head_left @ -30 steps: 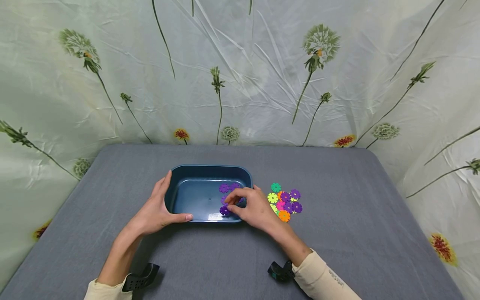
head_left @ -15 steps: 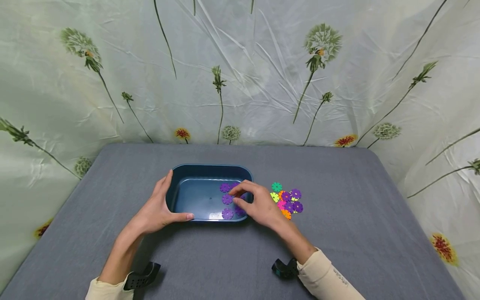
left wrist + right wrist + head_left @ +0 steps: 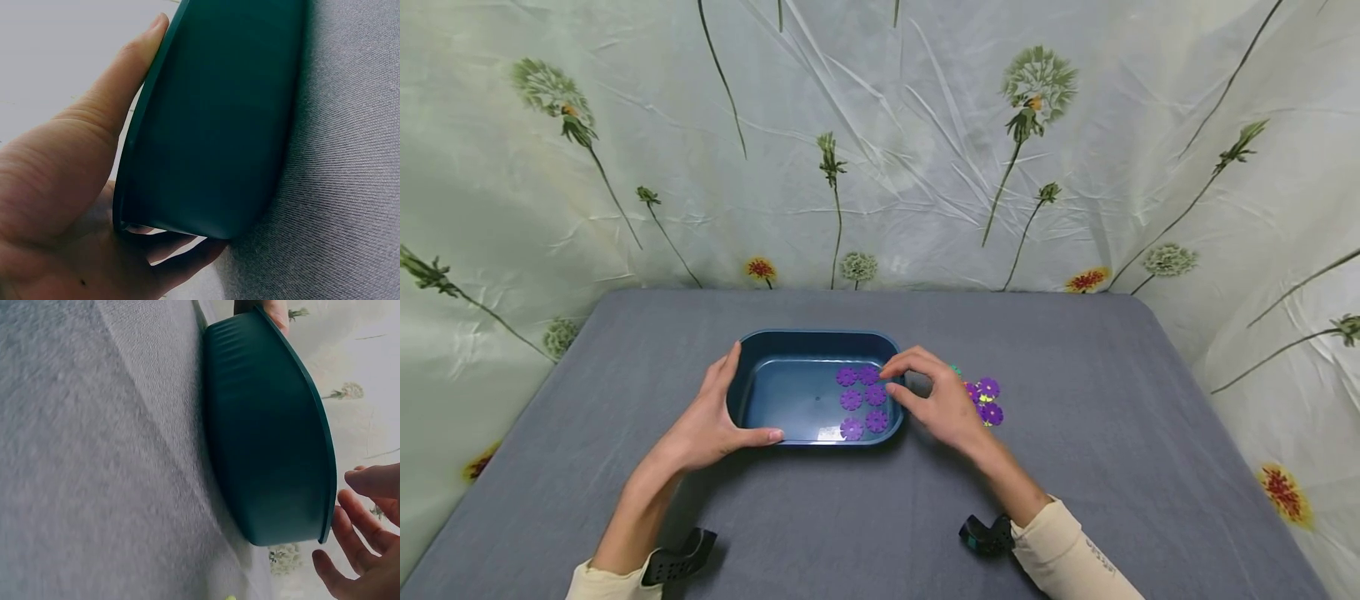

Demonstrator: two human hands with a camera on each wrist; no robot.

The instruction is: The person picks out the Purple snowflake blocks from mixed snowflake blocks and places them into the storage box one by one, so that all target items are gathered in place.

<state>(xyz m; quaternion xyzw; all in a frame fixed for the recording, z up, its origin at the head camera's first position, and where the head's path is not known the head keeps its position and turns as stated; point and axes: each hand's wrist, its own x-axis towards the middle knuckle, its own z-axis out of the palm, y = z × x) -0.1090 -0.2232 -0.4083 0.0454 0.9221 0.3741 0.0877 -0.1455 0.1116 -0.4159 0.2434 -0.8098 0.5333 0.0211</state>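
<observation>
A dark blue rectangular plastic tub [image 3: 790,400] stands on the table in the head view. My left hand [image 3: 707,417] holds its left end, the thumb on the front rim and the fingers along the end wall. Purple flower-shaped discs [image 3: 852,400], several of them, lie flat in the right part of the tub. Over the tub's right rim is my right hand [image 3: 936,400], thumb and index finger bent and apart with nothing between them. Behind it on the table lies a partly hidden pile of discs [image 3: 990,414], purple and yellow-green, with a green edge showing.
A grey cloth-covered table [image 3: 1112,458] reaches to a hanging curtain [image 3: 917,150] printed with dandelions. Black straps with cameras [image 3: 681,560] sit at both wrists. The disc pile lies just right of the tub.
The right hand has let go of a purple disc at the tub's front right and drawn back up and right to the rim. The left hand stays in place on the tub.
</observation>
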